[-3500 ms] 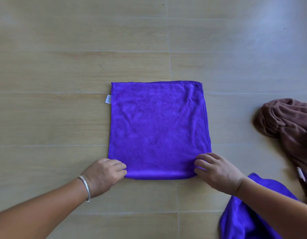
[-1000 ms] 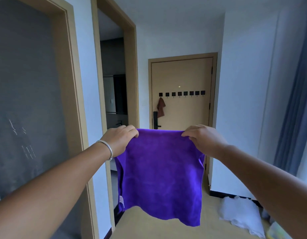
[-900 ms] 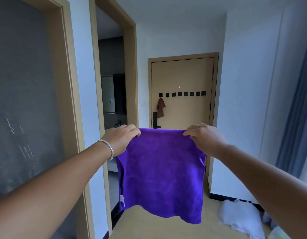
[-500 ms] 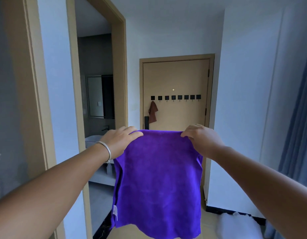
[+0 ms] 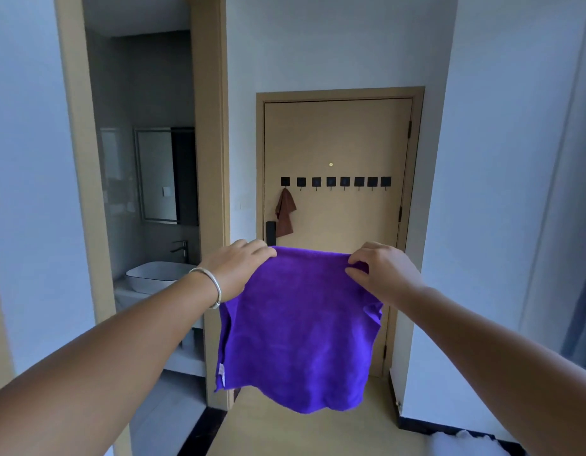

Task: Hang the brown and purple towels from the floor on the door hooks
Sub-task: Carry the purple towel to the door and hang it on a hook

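The person holds the purple towel point(image 5: 298, 327) up in the air with both hands. The left hand point(image 5: 234, 269) grips the top left corner, and the right hand point(image 5: 382, 274) pinches the top right corner. The hands are apart, and the top edge runs between them with a small dip. The towel hangs down flat, and its bottom edge is clear of the floor point(image 5: 278, 432). A small white tag point(image 5: 221, 370) shows on its lower left edge. A silver bangle point(image 5: 210, 286) sits on the left wrist.

Far ahead is the door point(image 5: 337, 139), shut in its frame. A row of black hooks point(image 5: 331, 182) runs across it. A brown towel point(image 5: 285, 212) hangs from the hook at the far left. The other hooks are bare. The hall between the person and the door is open, with white walls on both sides.

On the left is an open doorway point(image 5: 140, 192) to a bathroom, with a white sink point(image 5: 156, 276) and a mirror point(image 5: 156, 174) inside. Something white point(image 5: 462, 442) lies on the floor at the near right.

Half a second ago the door looked smaller and farther off. Now it looks bigger and nearer. The left doorway has slid further left, so more of the bathroom shows. The hands grip the same corners as before.
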A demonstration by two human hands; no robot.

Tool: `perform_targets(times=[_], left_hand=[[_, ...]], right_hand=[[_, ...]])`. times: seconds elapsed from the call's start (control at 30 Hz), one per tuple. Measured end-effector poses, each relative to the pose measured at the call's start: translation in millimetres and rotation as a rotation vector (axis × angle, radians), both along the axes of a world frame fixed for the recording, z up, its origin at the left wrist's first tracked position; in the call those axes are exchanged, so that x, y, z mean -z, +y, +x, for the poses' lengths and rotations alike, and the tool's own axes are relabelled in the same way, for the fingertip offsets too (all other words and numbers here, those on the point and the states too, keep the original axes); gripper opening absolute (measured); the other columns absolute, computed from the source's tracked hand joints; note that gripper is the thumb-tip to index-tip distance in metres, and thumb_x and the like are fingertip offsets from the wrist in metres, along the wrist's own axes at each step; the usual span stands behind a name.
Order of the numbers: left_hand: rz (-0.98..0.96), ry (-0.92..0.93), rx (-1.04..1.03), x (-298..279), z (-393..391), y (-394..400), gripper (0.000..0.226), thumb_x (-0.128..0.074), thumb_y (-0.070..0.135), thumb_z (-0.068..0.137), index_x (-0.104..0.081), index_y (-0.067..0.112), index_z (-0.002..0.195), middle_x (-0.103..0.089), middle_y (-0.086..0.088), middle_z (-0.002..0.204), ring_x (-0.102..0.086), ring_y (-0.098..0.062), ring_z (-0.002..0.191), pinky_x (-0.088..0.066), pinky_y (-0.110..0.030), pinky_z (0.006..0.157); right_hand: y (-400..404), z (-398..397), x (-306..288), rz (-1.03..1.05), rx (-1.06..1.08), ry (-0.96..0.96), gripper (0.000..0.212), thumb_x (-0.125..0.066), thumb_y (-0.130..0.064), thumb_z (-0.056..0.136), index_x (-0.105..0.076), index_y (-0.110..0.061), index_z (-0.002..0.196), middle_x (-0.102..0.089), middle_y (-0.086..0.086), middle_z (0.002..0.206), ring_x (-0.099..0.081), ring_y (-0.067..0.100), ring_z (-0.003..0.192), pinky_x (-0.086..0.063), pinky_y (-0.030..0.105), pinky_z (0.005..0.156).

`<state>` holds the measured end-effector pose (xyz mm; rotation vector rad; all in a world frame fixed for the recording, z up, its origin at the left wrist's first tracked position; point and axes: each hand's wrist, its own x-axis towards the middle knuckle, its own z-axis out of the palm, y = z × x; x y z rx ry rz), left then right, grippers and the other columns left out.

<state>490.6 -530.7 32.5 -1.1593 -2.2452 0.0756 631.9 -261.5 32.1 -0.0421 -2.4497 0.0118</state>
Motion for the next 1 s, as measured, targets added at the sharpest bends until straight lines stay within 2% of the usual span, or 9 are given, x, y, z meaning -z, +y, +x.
perform_targets(times=[0.17, 0.23, 0.33, 0.43, 0.5, 0.6, 0.77, 0.87, 1.0], left_hand=[[-0.043, -0.001, -0.038, 1.0, -66.3, 37.4, 0.072, -0.046, -0.010, 0.077, -0.031, 0.027, 0.137, -0.037, 0.007, 0.137, -0.044, -0.020, 0.113, -0.046, -0.032, 0.076], [-0.061, 0.014, -0.054, 3.7, -97.1, 54.5, 0.073, -0.045, -0.010, 0.076, -0.030, 0.027, 0.137, -0.036, 0.008, 0.136, -0.045, -0.021, 0.110, -0.049, -0.036, 0.076], [-0.091, 0.037, -0.061, 8.4, -144.1, 82.2, 0.074, -0.044, -0.010, 0.075, -0.030, 0.028, 0.136, -0.037, 0.008, 0.137, -0.045, -0.021, 0.106, -0.049, -0.036, 0.072], [-0.119, 0.056, -0.063, 10.0, -190.8, 114.2, 0.071, -0.041, -0.009, 0.076, -0.030, 0.029, 0.134, -0.040, 0.008, 0.135, -0.042, -0.020, 0.096, -0.041, -0.033, 0.062], [-0.134, 0.063, -0.074, 7.5, -224.4, 137.7, 0.070, -0.046, -0.005, 0.079, -0.028, 0.032, 0.136, -0.040, 0.007, 0.136, -0.041, -0.020, 0.094, -0.039, -0.031, 0.059], [-0.156, 0.081, -0.088, 5.7, -265.4, 165.7, 0.081, -0.052, -0.002, 0.082, -0.017, 0.036, 0.145, -0.034, 0.003, 0.143, -0.041, -0.023, 0.098, -0.045, -0.032, 0.061], [-0.158, 0.070, -0.117, 8.4, -330.3, 208.6, 0.091, -0.053, -0.001, 0.081, -0.005, 0.038, 0.148, -0.024, 0.000, 0.150, -0.042, -0.027, 0.105, -0.035, -0.030, 0.061], [-0.167, 0.077, -0.137, 10.5, -374.2, 232.4, 0.095, -0.051, -0.005, 0.078, -0.002, 0.037, 0.149, -0.021, 0.000, 0.152, -0.041, -0.027, 0.108, -0.035, -0.032, 0.061], [-0.192, 0.099, -0.148, 12.5, -439.5, 262.6, 0.091, -0.051, -0.003, 0.080, -0.005, 0.033, 0.150, -0.022, 0.001, 0.153, -0.042, -0.027, 0.108, -0.037, -0.032, 0.059]], right_hand=[[31.3, -76.8, 2.9, -0.057, -0.011, 0.019, 0.007, -0.060, -0.018, 0.091, -0.066, -0.020, 0.089, -0.060, -0.004, 0.092, -0.060, 0.022, 0.081, -0.050, 0.037, 0.073], [51.2, -110.1, 5.7, -0.024, -0.039, 0.003, 0.011, -0.055, -0.013, 0.093, -0.064, -0.019, 0.094, -0.057, -0.002, 0.096, -0.059, 0.025, 0.082, -0.050, 0.038, 0.072], [83.2, -161.6, 9.0, 0.085, -0.099, -0.082, 0.036, -0.046, -0.003, 0.094, -0.058, -0.028, 0.117, -0.051, -0.005, 0.118, -0.058, 0.023, 0.092, -0.052, 0.035, 0.076], [115.6, -214.0, 9.8, 0.157, -0.136, -0.149, 0.058, -0.043, 0.005, 0.085, -0.052, -0.033, 0.128, -0.047, -0.009, 0.131, -0.054, 0.021, 0.107, -0.050, 0.032, 0.083], [141.6, -251.5, 7.5, 0.171, -0.144, -0.146, 0.062, -0.041, 0.006, 0.083, -0.052, -0.033, 0.131, -0.048, -0.010, 0.134, -0.052, 0.019, 0.114, -0.048, 0.031, 0.088], [173.4, -298.2, 2.5, 0.173, -0.143, -0.123, 0.060, -0.038, 0.003, 0.085, -0.053, -0.031, 0.131, -0.050, -0.011, 0.134, -0.051, 0.018, 0.116, -0.046, 0.030, 0.090], [212.9, -368.2, -3.5, 0.170, -0.164, -0.083, 0.053, -0.039, -0.002, 0.088, -0.056, -0.029, 0.129, -0.052, -0.010, 0.133, -0.054, 0.020, 0.113, -0.047, 0.030, 0.087], [232.5, -410.0, -2.1, 0.173, -0.149, -0.081, 0.053, -0.039, -0.002, 0.088, -0.055, -0.030, 0.130, -0.052, -0.010, 0.132, -0.054, 0.020, 0.113, -0.047, 0.029, 0.085], [253.2, -472.6, 3.6, 0.172, -0.098, -0.103, 0.056, -0.039, -0.001, 0.088, -0.050, -0.030, 0.134, -0.049, -0.010, 0.134, -0.052, 0.019, 0.114, -0.045, 0.027, 0.081]])
